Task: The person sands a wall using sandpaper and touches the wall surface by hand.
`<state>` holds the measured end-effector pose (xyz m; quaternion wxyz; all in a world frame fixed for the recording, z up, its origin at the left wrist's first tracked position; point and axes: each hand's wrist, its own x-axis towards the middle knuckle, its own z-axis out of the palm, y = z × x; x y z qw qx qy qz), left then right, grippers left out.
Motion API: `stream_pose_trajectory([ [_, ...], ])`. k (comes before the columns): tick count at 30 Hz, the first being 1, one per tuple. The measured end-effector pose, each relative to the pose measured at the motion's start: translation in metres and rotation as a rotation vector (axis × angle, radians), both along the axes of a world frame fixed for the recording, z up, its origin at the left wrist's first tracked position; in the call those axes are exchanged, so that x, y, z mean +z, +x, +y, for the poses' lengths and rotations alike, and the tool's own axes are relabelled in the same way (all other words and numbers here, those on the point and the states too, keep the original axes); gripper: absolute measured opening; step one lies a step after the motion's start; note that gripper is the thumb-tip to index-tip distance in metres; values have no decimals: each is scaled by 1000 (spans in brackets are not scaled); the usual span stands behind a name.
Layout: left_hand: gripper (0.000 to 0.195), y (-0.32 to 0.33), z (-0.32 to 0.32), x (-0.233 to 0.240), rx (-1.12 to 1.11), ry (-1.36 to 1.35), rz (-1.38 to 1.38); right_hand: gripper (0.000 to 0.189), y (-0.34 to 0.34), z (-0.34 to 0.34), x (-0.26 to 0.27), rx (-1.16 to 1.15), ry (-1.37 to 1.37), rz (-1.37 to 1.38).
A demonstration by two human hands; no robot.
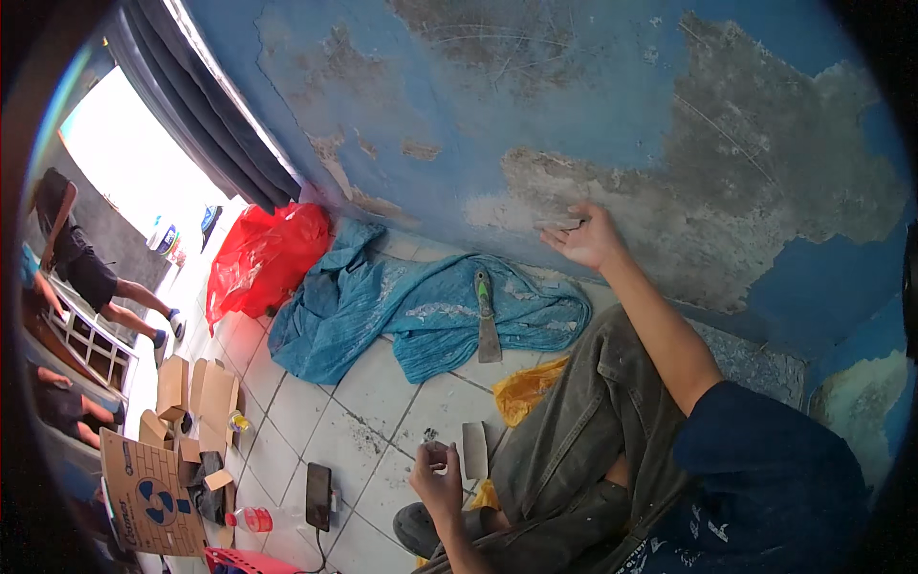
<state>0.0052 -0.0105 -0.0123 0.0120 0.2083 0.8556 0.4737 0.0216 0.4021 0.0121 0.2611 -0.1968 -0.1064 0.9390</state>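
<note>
My right hand [584, 237] is raised beside the peeling blue wall [459, 151], holding a thin greyish piece [559, 224], perhaps folded sandpaper. Low over the tiles is my left hand [437, 477], its fingers curled; whether it holds something is unclear. Just right of it lies a grey-brown rectangular strip [475, 450]. A putty knife [486, 316] with a green and grey handle rests on a crumpled blue cloth [430, 301] scattered with flakes.
Yellow plastic [527, 391] lies by my knee. A red plastic bag [265, 258] stands near the curtain [208, 107]. Left are cardboard boxes [150, 495], a plastic bottle [254, 519] and a phone [318, 496] with a cable. Other people are at the far left.
</note>
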Motion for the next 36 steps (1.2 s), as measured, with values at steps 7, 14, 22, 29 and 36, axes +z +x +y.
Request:
stream_pose_trajectory([
  [7,10,0,2,2,-7,-21,-24,56,18,-1,3,-23,-54,192],
  [14,9,-2,-1,-9,-21,4,-20,69,-8,3,-3,-4,14,5],
  [22,11,-2,1,-5,-12,-47,-3,78,13,-3,8,-25,-23,155],
  [29,11,-1,-2,-4,-11,-27,-23,73,-16,-8,6,-72,-38,-35],
  [36,12,1,2,1,12,-16,22,68,20,-7,16,-49,-129,260],
])
